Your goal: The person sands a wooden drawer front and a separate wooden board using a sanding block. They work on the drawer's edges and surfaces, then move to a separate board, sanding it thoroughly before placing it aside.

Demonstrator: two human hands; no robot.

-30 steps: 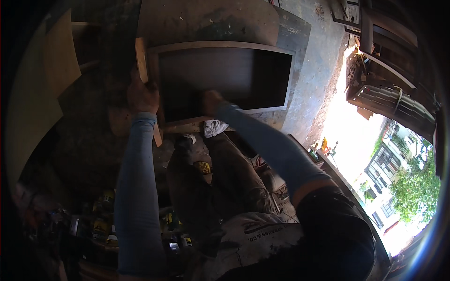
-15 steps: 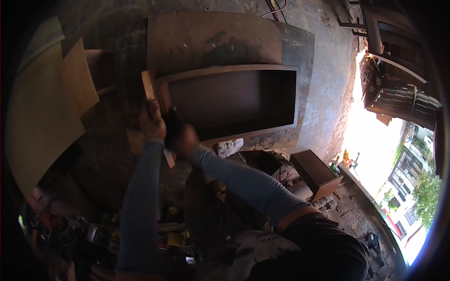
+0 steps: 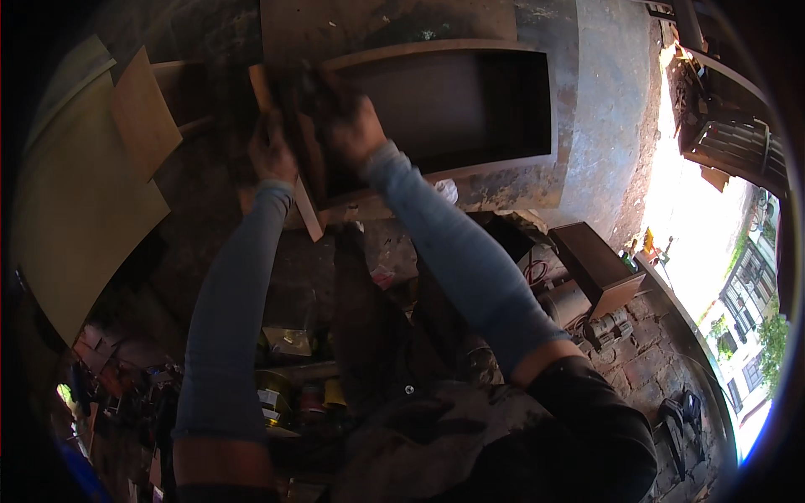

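A long open wooden box (image 3: 470, 109) with a dark inside lies in front of me. Along its left end runs a narrow wooden board (image 3: 309, 216), standing out past the box toward me. My left hand (image 3: 273, 149) is closed round this board, with the fingers toward its far end. Just to the right, over the left end of the box, my right hand (image 3: 359, 132) is wrapped round a dark tool (image 3: 323, 90). That tool is smeared by motion and lost in shadow, so its kind cannot be made out.
Light wooden panels (image 3: 84, 193) stand at the left. A small brown box (image 3: 597, 261) lies at the right, near the bright doorway (image 3: 683, 226). Several cans (image 3: 275, 394) sit below my arms. A crumpled whitish cloth (image 3: 446, 191) lies by the box's near edge.
Both hands have moved farther up in the picture, and the right forearm reaches out more. The box and its surroundings sit higher and slightly right in view. The left hand keeps its hold.
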